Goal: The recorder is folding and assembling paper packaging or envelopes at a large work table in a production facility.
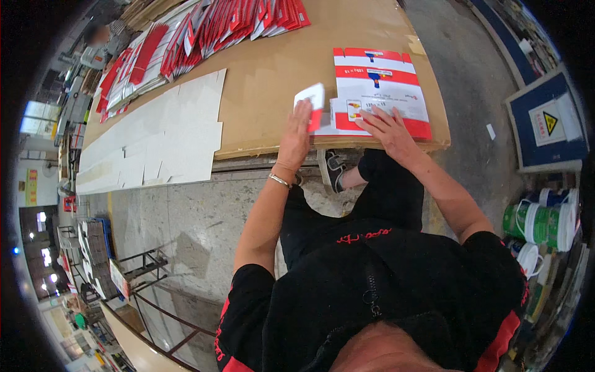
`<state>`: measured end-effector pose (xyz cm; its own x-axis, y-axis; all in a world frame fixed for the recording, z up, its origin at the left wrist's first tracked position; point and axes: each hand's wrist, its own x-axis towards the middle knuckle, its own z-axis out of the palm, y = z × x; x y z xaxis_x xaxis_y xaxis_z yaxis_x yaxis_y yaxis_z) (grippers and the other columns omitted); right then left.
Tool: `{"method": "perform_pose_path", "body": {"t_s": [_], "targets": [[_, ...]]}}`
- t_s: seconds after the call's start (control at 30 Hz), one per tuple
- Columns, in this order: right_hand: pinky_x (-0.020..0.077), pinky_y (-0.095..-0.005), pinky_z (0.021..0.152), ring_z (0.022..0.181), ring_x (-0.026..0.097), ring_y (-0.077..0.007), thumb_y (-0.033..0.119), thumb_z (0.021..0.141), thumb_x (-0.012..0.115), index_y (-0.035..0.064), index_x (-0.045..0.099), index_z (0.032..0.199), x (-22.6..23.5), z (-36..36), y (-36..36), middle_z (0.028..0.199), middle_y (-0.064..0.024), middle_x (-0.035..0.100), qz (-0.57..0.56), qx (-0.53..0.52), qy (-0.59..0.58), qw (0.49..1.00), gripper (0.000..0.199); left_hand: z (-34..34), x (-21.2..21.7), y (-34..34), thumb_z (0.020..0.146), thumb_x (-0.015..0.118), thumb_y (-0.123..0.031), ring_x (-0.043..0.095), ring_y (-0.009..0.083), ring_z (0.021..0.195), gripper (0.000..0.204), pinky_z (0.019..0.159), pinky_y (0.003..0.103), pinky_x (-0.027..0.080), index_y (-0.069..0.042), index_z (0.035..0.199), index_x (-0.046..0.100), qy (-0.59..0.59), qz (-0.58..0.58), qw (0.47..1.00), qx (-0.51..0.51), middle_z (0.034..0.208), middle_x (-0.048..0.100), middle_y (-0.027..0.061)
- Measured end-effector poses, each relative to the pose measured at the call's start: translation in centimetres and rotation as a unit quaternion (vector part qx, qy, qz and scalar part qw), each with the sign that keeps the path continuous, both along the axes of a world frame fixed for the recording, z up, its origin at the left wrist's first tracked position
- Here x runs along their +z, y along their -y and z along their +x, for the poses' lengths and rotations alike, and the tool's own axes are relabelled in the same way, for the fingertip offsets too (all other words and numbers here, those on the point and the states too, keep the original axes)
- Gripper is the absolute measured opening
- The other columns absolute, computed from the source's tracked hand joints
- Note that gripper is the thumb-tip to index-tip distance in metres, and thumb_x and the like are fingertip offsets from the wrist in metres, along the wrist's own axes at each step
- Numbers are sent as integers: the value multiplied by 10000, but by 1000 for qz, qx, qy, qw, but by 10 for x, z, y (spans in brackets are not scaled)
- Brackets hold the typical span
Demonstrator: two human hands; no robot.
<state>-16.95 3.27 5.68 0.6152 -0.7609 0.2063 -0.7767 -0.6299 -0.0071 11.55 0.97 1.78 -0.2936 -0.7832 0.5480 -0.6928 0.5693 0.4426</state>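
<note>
1. Left hand point(296, 133) at the worktop's near edge, fingers close together against a raised red-and-white cardboard flap point(317, 99); the thumb is hidden, so I cannot tell whether it grips
2. Right hand point(390, 131) spread wide, palm down, fingers resting on the printed carton blank point(396, 93)
3. That red-and-white blank lies flat by the near right corner of the cardboard-covered worktop point(266, 93)
4. White cardboard sheets point(167, 133) overlap along the near edge, toward the left corner
5. Past them, a leaning row of folded red-and-white cartons point(229, 25) runs toward the far left corner
</note>
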Motion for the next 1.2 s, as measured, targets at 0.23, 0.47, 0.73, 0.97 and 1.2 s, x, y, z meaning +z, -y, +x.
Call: {"method": "perform_pose_path", "body": {"t_s": [0.23,0.47,0.73,0.97,1.2], "targets": [[178,-622,1100,1395,296,-231,46,894,417,234,370,1441,-9,-2,4,1511,16,337,-2,-15,-21,1000,580,-24,13,-10,919,526,-326,252,368,1391,561,1039,673,227,-224,1446,361,185,34,982,-17,1499,296,138],[156,-653,1093,1416,252,-237,69,906,418,233,360,1444,-17,7,-7,1526,13,305,6,-35,-16,999,565,-27,4,-7,925,511,-409,257,416,1363,532,985,724,253,-317,1432,376,240,45,968,48,1476,307,153],[151,-677,1081,1416,254,-235,101,913,420,229,364,1441,-24,6,-8,1524,4,307,-7,-34,-11,999,547,-32,9,-10,941,501,-385,237,446,1365,503,992,727,242,-316,1426,387,270,84,957,61,1477,287,199],[214,-694,1037,1380,301,-247,146,900,455,232,381,1430,-27,3,-5,1492,2,354,-6,-18,-10,1000,542,-14,6,-6,945,494,-403,220,435,1383,469,1046,686,179,-293,1398,446,188,85,978,-13,1502,269,186],[216,-661,1059,1365,332,-225,121,886,458,203,408,1412,-28,-2,-5,1476,-13,379,-12,-8,16,1000,534,-30,5,-5,883,584,-452,219,419,1394,505,1042,697,149,-255,1344,528,187,140,970,68,1495,301,194]]}}
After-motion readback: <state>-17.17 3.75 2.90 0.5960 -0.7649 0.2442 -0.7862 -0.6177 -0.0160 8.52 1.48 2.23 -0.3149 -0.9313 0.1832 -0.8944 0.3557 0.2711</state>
